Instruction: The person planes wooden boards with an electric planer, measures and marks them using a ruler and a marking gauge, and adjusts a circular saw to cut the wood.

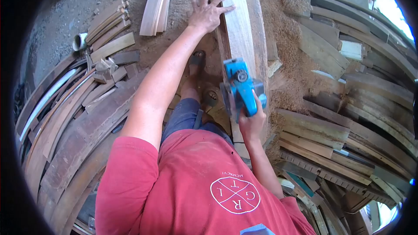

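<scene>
Pale board (pixel 238 21) partly hidden by blue planer (pixel 241 82).

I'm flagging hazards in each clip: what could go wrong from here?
The left hand has fingertips over the far part of the pale board, so if the blue power planer in the right hand runs too far forward, it could reach them.

No clamp is visible on the board, so it might shift under the planer.

Sawdust or shavings lie beside the bench beam and might make footing slippery there.
</scene>
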A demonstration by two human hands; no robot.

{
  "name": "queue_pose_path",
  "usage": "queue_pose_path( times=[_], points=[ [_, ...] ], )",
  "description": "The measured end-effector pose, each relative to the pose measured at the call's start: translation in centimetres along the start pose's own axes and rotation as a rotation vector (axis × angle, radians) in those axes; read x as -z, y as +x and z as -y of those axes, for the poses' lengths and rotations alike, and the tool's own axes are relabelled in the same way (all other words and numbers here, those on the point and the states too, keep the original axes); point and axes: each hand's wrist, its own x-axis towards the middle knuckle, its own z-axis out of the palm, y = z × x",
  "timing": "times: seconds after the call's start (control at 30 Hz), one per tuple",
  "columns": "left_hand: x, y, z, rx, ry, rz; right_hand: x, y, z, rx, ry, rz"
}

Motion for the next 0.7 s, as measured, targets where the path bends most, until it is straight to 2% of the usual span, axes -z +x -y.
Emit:
queue_pose_path(
  times=[0.1,0.17,0.23,0.27,0.33,0.4,0.47,0.53,0.57,0.63,0.7],
  points=[
    [1.0,0.3,0.4,0.003,-0.081,0.055,-1.8,4.7,2.7,0.107,-0.064,-0.030],
    [-1.4,0.4,1.8,0.033,-0.162,-0.037,-2.7,8.1,5.5,0.124,-0.082,-0.037],
    [-3.4,-0.8,4.4,0.072,-0.459,-0.328,-3.9,12.0,8.2,0.154,-0.104,-0.068],
    [-3.6,-2.5,5.5,0.085,-0.567,-0.400,-4.7,14.1,9.5,0.174,-0.105,-0.088],
    [-4.3,-6.8,6.8,0.191,-0.550,-0.373,-6.1,18.8,12.5,0.214,-0.093,-0.091],
    [-6.1,-11.2,7.4,0.368,-0.442,-0.182,-7.7,23.8,15.4,0.207,-0.151,-0.095],
    [-8.2,-15.6,8.4,0.430,-0.497,-0.158,-9.2,28.5,18.5,0.238,-0.118,-0.120],
    [-8.4,-19.1,8.5,0.579,-0.407,0.041,-10.3,32.0,20.4,0.240,-0.112,-0.126],
    [-9.3,-21.0,9.1,0.578,-0.407,0.041,-10.4,32.9,21.0,0.248,-0.107,-0.144],
    [-11.7,-24.0,10.9,0.611,-0.377,0.190,-10.0,32.5,20.7,0.245,-0.128,-0.119],
    [-11.9,-25.2,12.1,0.629,-0.384,0.226,-9.4,30.6,17.9,0.273,-0.112,-0.076]
  ],
)
